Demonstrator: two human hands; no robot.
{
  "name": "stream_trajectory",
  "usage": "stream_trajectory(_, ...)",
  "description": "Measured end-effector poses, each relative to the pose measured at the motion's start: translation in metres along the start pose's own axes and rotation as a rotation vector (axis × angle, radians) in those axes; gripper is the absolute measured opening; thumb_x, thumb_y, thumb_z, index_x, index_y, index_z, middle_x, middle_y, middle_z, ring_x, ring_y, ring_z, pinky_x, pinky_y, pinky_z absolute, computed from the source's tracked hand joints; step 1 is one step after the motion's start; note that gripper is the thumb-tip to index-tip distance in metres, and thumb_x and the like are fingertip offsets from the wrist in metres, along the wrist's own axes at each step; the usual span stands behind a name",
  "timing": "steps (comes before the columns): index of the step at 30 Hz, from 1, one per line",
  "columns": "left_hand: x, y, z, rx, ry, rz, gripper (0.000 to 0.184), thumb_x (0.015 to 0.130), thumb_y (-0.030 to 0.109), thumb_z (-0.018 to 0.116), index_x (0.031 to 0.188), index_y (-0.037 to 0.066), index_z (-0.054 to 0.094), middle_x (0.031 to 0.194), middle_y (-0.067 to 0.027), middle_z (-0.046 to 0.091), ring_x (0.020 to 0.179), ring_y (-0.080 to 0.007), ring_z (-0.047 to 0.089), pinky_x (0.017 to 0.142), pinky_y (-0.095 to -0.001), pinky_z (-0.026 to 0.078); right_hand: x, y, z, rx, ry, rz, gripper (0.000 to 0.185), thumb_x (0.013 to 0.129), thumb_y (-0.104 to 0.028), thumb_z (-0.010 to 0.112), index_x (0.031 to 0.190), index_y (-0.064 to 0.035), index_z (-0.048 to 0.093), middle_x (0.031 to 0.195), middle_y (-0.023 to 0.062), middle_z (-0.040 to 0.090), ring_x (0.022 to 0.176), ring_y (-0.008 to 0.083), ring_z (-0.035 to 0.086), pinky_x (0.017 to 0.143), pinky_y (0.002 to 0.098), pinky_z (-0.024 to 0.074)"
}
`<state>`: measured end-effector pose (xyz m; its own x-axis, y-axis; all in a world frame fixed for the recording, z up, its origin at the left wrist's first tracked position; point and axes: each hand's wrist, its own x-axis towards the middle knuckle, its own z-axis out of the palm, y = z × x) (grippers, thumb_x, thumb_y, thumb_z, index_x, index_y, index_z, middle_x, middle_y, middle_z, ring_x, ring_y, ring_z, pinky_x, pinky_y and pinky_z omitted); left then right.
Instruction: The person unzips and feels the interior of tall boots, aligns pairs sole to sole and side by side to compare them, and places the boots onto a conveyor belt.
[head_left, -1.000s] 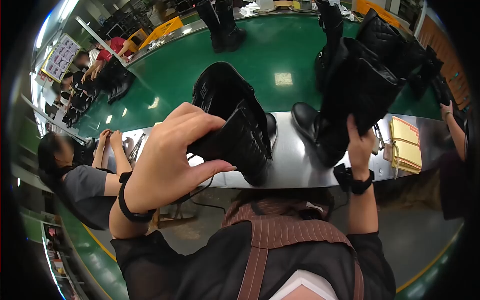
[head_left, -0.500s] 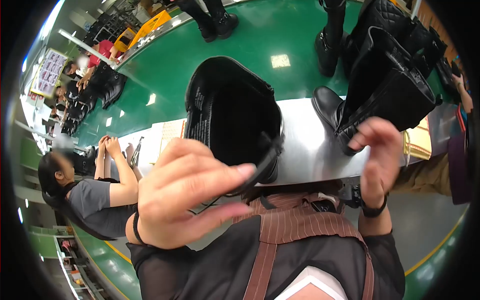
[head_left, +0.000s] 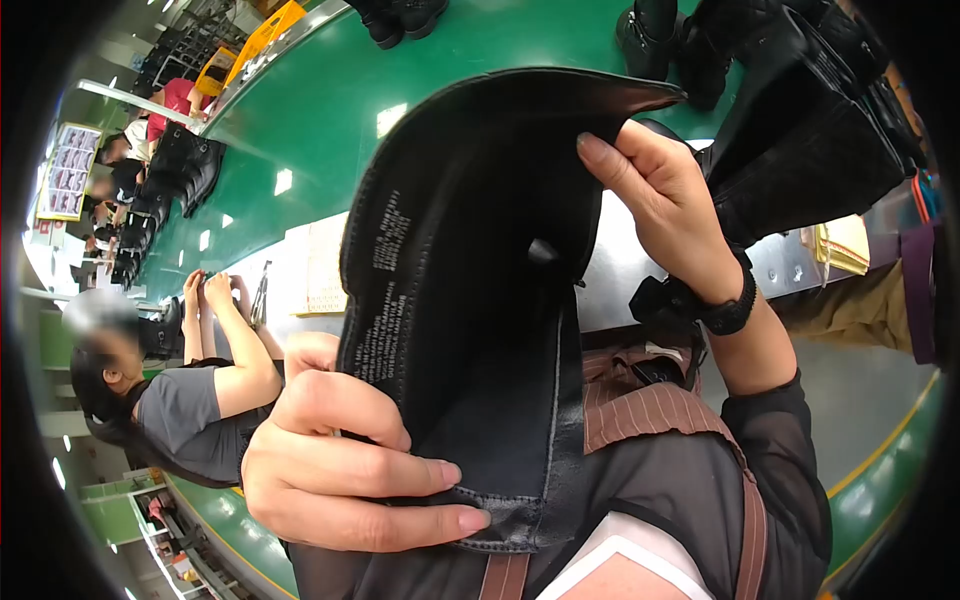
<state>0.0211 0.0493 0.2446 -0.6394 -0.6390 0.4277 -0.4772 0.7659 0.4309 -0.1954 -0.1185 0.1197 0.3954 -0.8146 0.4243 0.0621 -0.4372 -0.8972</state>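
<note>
A black boot (head_left: 480, 260) fills the middle of the view, its shaft spread wide so the dark lining with printed text shows. My left hand (head_left: 345, 460) grips the near lower edge of the shaft, fingers folded over the rim. With thumb inside and fingers outside, my right hand (head_left: 665, 200) holds the upper right edge. The boot's foot is hidden. A second black boot (head_left: 820, 140) with an open shaft stands just right of my right hand, apart from it.
A green work surface (head_left: 480, 40) lies beyond a metal edge (head_left: 615, 290). More black boots (head_left: 185, 165) stand at the far left and upper right. Yellow cards (head_left: 840, 245) lie at right, a paper stack (head_left: 325, 265) at left. A co-worker (head_left: 190, 390) sits at left; another person's clothing shows at right.
The boot's shaft has opened wider and come closer to me. My right hand has moved left and up from beside the other boot and taken its edge. My left hand has moved down along the rim.
</note>
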Motion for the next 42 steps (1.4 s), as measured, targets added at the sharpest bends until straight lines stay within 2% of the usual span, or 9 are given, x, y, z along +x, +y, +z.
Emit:
stream_trajectory(5, 0.005, -0.009, 0.006, 0.060, 0.067, 0.046, 0.023, 0.070, 0.022, 0.073, 0.092, 0.017, 0.074, 0.087, -0.0021, 0.069, 0.082, -0.0164, 0.049, 0.084, -0.0322, 0.036, -0.004, -0.008, -0.003, 0.018, -0.070, 0.047, 0.023, 0.095, -0.019, 0.061, 0.107, 0.0003, 0.063, 0.070, -0.0048, 0.052, 0.064, 0.0026, 0.043, 0.058, 0.0193, 0.0388)
stream_trajectory(6, 0.007, -0.014, 0.009, 0.174, 0.109, 0.026, 0.038, 0.072, 0.026, 0.075, 0.105, 0.008, 0.068, 0.111, -0.0216, 0.063, 0.098, -0.0276, 0.054, 0.084, -0.0367, 0.041, -0.008, -0.003, -0.001, 0.155, -0.083, 0.066, 0.028, 0.094, -0.019, 0.063, 0.114, 0.0002, 0.061, 0.082, -0.0008, 0.059, 0.074, 0.0048, 0.051, 0.066, 0.0204, 0.0437)
stream_trajectory(10, 0.005, -0.034, 0.058, 0.218, 0.692, -0.193, 0.122, 0.063, 0.044, 0.087, 0.150, 0.007, 0.011, 0.150, -0.0293, 0.023, 0.136, -0.0425, 0.030, 0.107, -0.0463, 0.033, -0.034, 0.018, -0.010, 0.312, -0.202, 0.167, 0.048, 0.088, -0.016, 0.068, 0.129, -0.0003, 0.050, 0.120, 0.0100, 0.060, 0.110, 0.0162, 0.058, 0.091, 0.0298, 0.0495)
stream_trajectory(15, -0.032, -0.049, 0.119, -0.269, 0.215, -0.623, 0.065, 0.067, 0.024, 0.088, 0.119, -0.003, 0.060, 0.111, -0.0125, 0.065, 0.104, -0.0203, 0.061, 0.092, -0.0319, 0.047, -0.086, 0.059, -0.019, -0.074, -0.266, 0.439, 0.032, 0.083, -0.009, 0.069, 0.111, 0.0005, 0.059, 0.104, 0.0100, 0.066, 0.090, 0.0166, 0.067, 0.076, 0.0294, 0.0538)
stream_trajectory(31, -0.037, -0.082, 0.215, -0.498, 0.423, -0.922, 0.056, 0.070, 0.015, 0.084, 0.117, -0.003, 0.059, 0.111, -0.0123, 0.065, 0.102, -0.0194, 0.061, 0.090, -0.0324, 0.047, -0.070, 0.097, -0.002, -0.328, -0.632, 0.225, 0.023, 0.094, -0.021, 0.058, 0.084, -0.0003, 0.059, 0.072, 0.0083, 0.060, 0.062, 0.0153, 0.058, 0.057, 0.0288, 0.0461)
stream_trajectory(32, -0.033, -0.080, 0.219, -0.496, 0.473, -0.893, 0.053, 0.070, 0.016, 0.084, 0.115, -0.002, 0.060, 0.108, -0.0120, 0.066, 0.100, -0.0199, 0.061, 0.089, -0.0324, 0.048, -0.066, 0.089, -0.004, -0.224, -0.677, 0.382, 0.028, 0.093, -0.026, 0.057, 0.086, 0.0003, 0.059, 0.074, 0.0159, 0.062, 0.071, 0.0320, 0.062, 0.066, 0.0390, 0.0470)
stream_trajectory(35, -0.037, -0.081, 0.224, -0.477, 0.530, -0.813, 0.062, 0.069, 0.016, 0.084, 0.121, -0.001, 0.056, 0.113, -0.0138, 0.064, 0.103, -0.0232, 0.060, 0.092, -0.0341, 0.046, -0.067, 0.098, -0.004, -0.051, -0.684, 0.438, 0.027, 0.097, -0.022, 0.053, 0.086, 0.0012, 0.061, 0.074, 0.0047, 0.063, 0.064, 0.0101, 0.057, 0.060, 0.0274, 0.0481)
stream_trajectory(37, -0.050, -0.081, 0.225, -0.411, 0.502, -0.896, 0.096, 0.065, 0.015, 0.086, 0.142, 0.000, 0.029, 0.136, -0.0191, 0.045, 0.125, -0.0285, 0.045, 0.103, -0.0367, 0.038, -0.068, 0.095, 0.000, -0.081, -0.660, 0.452, 0.026, 0.097, -0.021, 0.054, 0.085, 0.0020, 0.061, 0.075, 0.0040, 0.064, 0.065, 0.0101, 0.058, 0.061, 0.0262, 0.0488)
stream_trajectory(42, -0.079, -0.030, 0.188, -0.428, 0.553, -1.086, 0.087, 0.071, 0.015, 0.084, 0.142, 0.005, 0.034, 0.135, -0.0160, 0.048, 0.128, -0.0262, 0.045, 0.104, -0.0420, 0.040, -0.067, 0.097, 0.000, -0.063, -0.690, 0.451, 0.025, 0.097, -0.020, 0.054, 0.086, 0.0020, 0.061, 0.076, 0.0043, 0.064, 0.066, 0.0099, 0.058, 0.062, 0.0257, 0.0488)
